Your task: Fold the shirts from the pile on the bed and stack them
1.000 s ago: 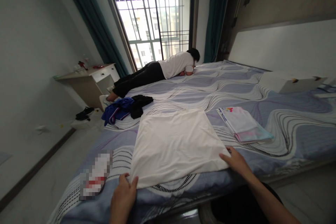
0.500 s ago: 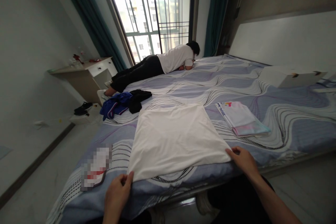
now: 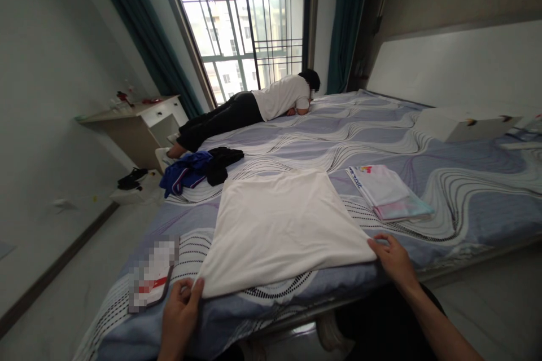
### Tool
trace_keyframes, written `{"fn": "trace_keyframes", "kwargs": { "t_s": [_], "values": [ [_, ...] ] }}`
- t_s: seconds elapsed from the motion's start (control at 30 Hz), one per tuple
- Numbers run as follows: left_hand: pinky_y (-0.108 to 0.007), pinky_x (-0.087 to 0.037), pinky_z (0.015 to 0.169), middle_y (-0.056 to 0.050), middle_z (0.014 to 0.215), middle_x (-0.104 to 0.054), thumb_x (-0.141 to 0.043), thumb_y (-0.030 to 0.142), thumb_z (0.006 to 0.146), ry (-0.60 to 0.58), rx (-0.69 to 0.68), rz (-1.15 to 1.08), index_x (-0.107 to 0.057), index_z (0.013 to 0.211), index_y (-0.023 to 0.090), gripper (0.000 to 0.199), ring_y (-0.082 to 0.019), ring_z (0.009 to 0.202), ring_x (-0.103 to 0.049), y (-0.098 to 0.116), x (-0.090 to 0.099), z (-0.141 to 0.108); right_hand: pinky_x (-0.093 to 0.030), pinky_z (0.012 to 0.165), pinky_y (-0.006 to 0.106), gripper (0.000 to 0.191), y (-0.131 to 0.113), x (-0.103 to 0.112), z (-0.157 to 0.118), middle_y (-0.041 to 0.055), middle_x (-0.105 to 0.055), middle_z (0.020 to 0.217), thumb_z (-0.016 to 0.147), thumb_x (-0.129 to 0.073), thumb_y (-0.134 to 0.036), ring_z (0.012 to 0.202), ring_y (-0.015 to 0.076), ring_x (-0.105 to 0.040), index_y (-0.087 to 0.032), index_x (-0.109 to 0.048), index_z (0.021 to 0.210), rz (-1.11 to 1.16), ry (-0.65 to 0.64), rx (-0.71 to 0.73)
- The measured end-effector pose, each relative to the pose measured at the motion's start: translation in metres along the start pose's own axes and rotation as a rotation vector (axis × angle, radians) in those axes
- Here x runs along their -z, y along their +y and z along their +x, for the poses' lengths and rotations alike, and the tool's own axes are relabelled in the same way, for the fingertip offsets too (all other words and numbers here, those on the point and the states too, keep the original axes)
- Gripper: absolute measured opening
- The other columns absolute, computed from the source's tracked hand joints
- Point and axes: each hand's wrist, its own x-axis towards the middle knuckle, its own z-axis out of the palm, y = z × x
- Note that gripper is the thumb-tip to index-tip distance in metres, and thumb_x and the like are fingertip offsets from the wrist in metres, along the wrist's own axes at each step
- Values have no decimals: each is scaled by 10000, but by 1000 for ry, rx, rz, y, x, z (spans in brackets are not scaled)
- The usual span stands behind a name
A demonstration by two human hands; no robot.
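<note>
The left hand [image 3: 180,313] has its thumb and curled fingers closed on the near left corner of a white cloth [image 3: 282,223], and the right hand [image 3: 393,262] pinches the near right corner between thumb and fingers. They are set wide apart, one to each corner, I'd say to draw the near edge straight and keep the fabric from bunching. The cloth lies flat on the bed [image 3: 478,192], spread between the hands and away from them.

It looks plain, thin and soft, off-white, roughly four-sided, with shallow creases across its near half and a slightly uneven far edge. I can't tell how many layers it has.

Just left of the left hand is a flat item with a red band [image 3: 153,273], too blurred to name. Ahead of the right hand sits a folded printed cloth [image 3: 387,194], probably put aside so it isn't caught underneath. Well ahead of the left hand, a blue garment [image 3: 186,172] and a black one [image 3: 222,163] lie heaped; beyond them, a person [image 3: 282,98] is stretched out on the bed.
</note>
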Motion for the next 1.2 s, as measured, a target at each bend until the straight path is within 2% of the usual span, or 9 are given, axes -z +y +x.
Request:
{"fn": "trace_keyframes", "kwargs": {
  "t_s": [0.23,0.33,0.43,0.5,0.57,0.67,0.77,1.0,1.2],
  "values": [
    [-374,-511,730,8,645,-687,-605,651,621,-93,10,146,-532,992,244,556,-262,696,-658,-13,24,10,-477,572,346,458,14,20,10,15,-668,589,713,-570,-597,598,261,-641,-216,-586,966,-201,-121,44],
    [-440,-517,806,-46,754,-705,-542,586,695,14,-123,375,-607,972,232,454,-300,783,-664,-3,20,12,-507,780,417,323,11,11,13,79,-714,788,745,-560,-478,804,295,-668,-215,-662,901,-527,-35,268],
    [-429,-505,936,-103,980,-718,-446,520,839,-1,-506,401,-660,990,211,405,-284,971,-654,30,-19,14,-404,1043,458,352,-18,-31,8,144,-670,1191,839,-512,-393,1163,320,-577,-190,-701,1056,-696,1,595],
    [-411,-444,1064,-110,1218,-678,-369,463,934,-207,-774,397,-653,1157,204,444,-254,1191,-586,56,-65,19,-297,1144,472,455,-43,-78,1,138,-549,1411,910,-465,-395,1357,310,-428,-174,-630,1271,-748,-147,740],
    [-458,-350,1155,-103,1492,-497,-330,449,969,-386,-895,502,-515,1398,190,534,-266,1418,-386,77,-116,30,-208,1182,505,570,-64,-128,-1,118,-371,1568,939,-445,-430,1468,314,-252,-164,-487,1442,-811,-335,786],
    [-598,-206,1190,-73,1623,-283,-334,500,970,-442,-850,740,-377,1510,234,604,-332,1504,-191,90,-176,64,-82,1196,557,699,-81,-186,16,91,-213,1635,968,-359,-567,1506,322,-123,-181,-313,1549,-878,-470,757],
    [-618,-132,1196,-37,1649,-188,-266,529,980,-368,-763,856,-304,1540,297,607,-320,1518,-134,91,-200,115,7,1190,575,731,-90,-214,56,42,-122,1655,965,-282,-642,1516,312,-48,-241,-233,1575,-915,-470,695],
    [-622,-140,1186,-22,1657,-154,-204,507,980,-249,-576,910,-255,1552,316,605,-309,1519,-135,92,-188,225,43,1180,576,728,-105,-224,156,17,-70,1664,962,-220,-663,1519,284,2,-286,-175,1584,-1012,-383,569],
    [-618,-162,1183,-35,1656,-180,-174,528,968,-211,-492,910,-260,1554,299,635,-304,1519,-142,91,-177,278,-24,1189,566,711,-103,-217,219,24,-129,1658,971,-215,-644,1515,273,-68,-276,-199,1579,-1063,-276,506]
  ]
}}
